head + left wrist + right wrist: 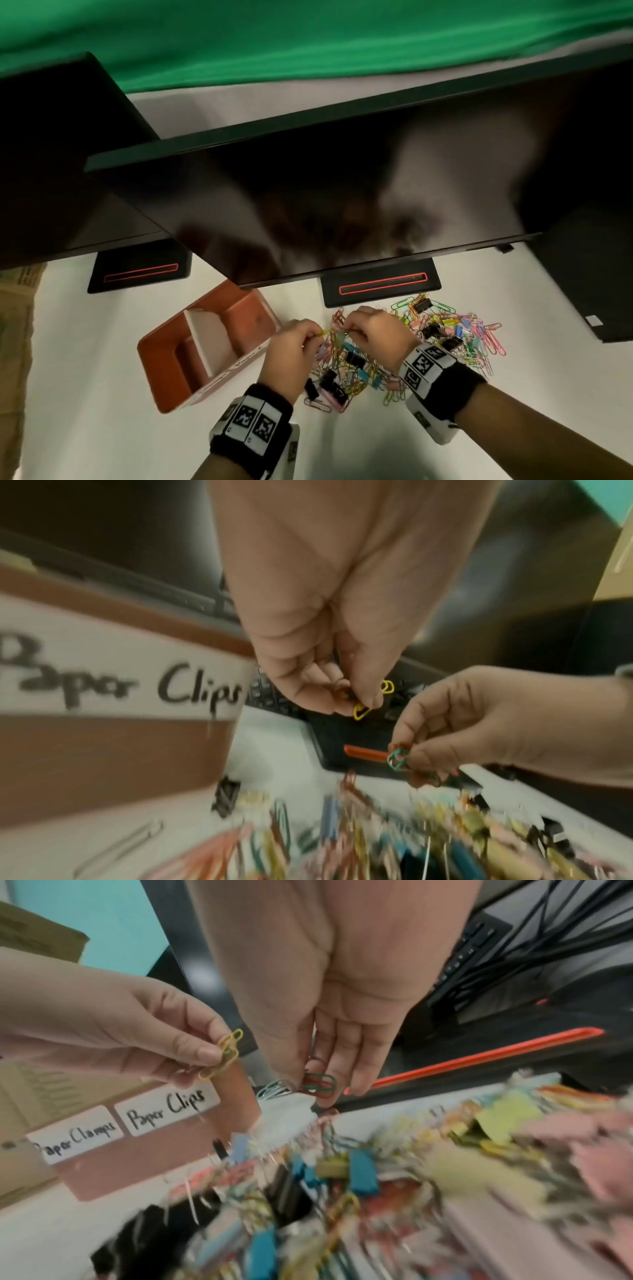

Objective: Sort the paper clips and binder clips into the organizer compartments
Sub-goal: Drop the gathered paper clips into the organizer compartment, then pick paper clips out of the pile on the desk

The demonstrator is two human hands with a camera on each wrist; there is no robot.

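A heap of coloured paper clips and binder clips [404, 346] lies on the white desk, blurred in both wrist views. My left hand [294, 346] hovers over its left part and pinches yellow paper clips [363, 710] [224, 1056]. My right hand [373, 330] is just to the right and pinches a few paper clips, green and red [318, 1085] [397, 758]. The brown organizer [171, 373] stands left of the heap, with labels "Paper Clips" [167, 1110] and "Paper Clamps" [77, 1137] on its near wall. Its compartments look empty.
Two dark monitors [342, 192] hang over the back of the desk, their stands [380, 282] close behind the heap and organizer. A black box [589, 284] sits at the right. Cardboard [17, 325] stands at the far left.
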